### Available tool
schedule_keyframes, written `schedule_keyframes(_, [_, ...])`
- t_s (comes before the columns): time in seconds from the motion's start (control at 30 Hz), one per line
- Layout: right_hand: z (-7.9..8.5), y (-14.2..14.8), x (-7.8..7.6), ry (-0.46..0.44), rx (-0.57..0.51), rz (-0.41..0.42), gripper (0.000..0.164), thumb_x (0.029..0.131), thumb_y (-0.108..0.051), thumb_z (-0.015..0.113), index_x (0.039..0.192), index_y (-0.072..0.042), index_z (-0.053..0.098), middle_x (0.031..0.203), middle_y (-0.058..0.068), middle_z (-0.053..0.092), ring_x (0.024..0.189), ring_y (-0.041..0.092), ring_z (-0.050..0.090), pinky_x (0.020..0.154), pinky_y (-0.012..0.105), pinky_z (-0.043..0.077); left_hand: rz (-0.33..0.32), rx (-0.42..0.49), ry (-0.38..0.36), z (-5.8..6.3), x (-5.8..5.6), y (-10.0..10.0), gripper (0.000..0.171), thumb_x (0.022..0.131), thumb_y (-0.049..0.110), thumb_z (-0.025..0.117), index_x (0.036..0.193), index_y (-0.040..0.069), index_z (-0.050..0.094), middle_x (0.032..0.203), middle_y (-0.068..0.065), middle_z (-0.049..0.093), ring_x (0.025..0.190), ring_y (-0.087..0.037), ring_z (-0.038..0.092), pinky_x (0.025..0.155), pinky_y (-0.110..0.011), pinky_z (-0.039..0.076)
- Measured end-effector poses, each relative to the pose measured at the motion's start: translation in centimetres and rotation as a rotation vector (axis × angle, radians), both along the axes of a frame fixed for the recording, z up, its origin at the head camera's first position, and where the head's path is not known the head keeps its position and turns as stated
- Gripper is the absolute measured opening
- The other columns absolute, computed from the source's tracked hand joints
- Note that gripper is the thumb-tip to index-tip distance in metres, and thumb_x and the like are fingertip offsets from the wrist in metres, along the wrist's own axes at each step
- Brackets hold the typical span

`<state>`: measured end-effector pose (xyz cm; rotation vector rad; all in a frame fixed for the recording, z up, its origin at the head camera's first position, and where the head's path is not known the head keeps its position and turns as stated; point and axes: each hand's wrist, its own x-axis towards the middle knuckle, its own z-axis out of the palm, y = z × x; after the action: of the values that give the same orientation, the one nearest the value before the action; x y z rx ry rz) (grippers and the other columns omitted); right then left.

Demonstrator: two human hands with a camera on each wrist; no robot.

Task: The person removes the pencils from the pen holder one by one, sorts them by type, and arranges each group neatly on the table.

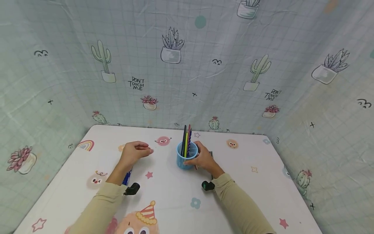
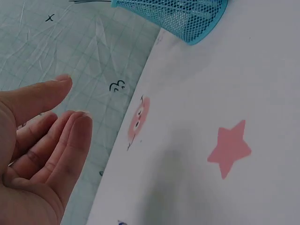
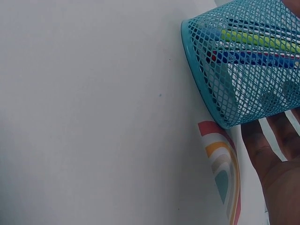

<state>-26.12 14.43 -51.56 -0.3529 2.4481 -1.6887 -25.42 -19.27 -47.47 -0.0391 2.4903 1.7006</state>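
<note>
A light blue mesh pencil cup (image 1: 181, 163) stands near the middle of the table, with several pencils (image 1: 186, 143) upright in it. My right hand (image 1: 205, 159) grips the cup from its right side, the thumb at the near wall and the fingers round the far side. Through the mesh, in the right wrist view, a yellow-green pencil (image 3: 258, 40) and a blue one (image 3: 258, 58) show. To the left of the cup, my left hand (image 1: 134, 154) is raised over the table with its fingers loosely bent. Nothing lies between its thumb and fingers (image 2: 75, 145).
Blue pens (image 1: 127, 178) lie partly hidden under the left forearm. Beside the right wrist is a dark, thin pencil-like item (image 1: 211, 155), mostly covered by the arm. A printed cloth (image 1: 193, 107) hangs behind the table (image 1: 233, 198), whose white top carries printed figures.
</note>
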Motion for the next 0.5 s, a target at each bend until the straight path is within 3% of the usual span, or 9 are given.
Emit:
schedule_keyframes(0.2, [0.1,0.0,0.0,-0.011,0.001,0.000,0.087,0.070,-0.015,0.098,0.141,-0.012,0.049,0.141,0.010,0.059,0.131,0.030,0.059,0.113,0.053,0.052,-0.038,0.032,0.039,-0.3,0.2,2.6,0.050,0.085,0.031,0.088,0.123,0.003,0.070,0.117,-0.012,0.077,0.098,-0.011,0.072,0.086,-0.023,0.057])
schedule_keyframes(0.5, [0.2,-0.1,0.1,-0.020,0.008,-0.017,0.085,0.070,-0.017,0.098,0.140,-0.013,0.050,0.141,0.010,0.060,0.131,0.031,0.060,0.114,0.055,0.050,-0.129,0.149,0.055,-0.6,0.9,6.6,0.060,0.088,0.019,0.086,0.141,0.006,0.062,0.138,-0.021,0.067,0.124,-0.030,0.069,0.099,-0.033,0.061])
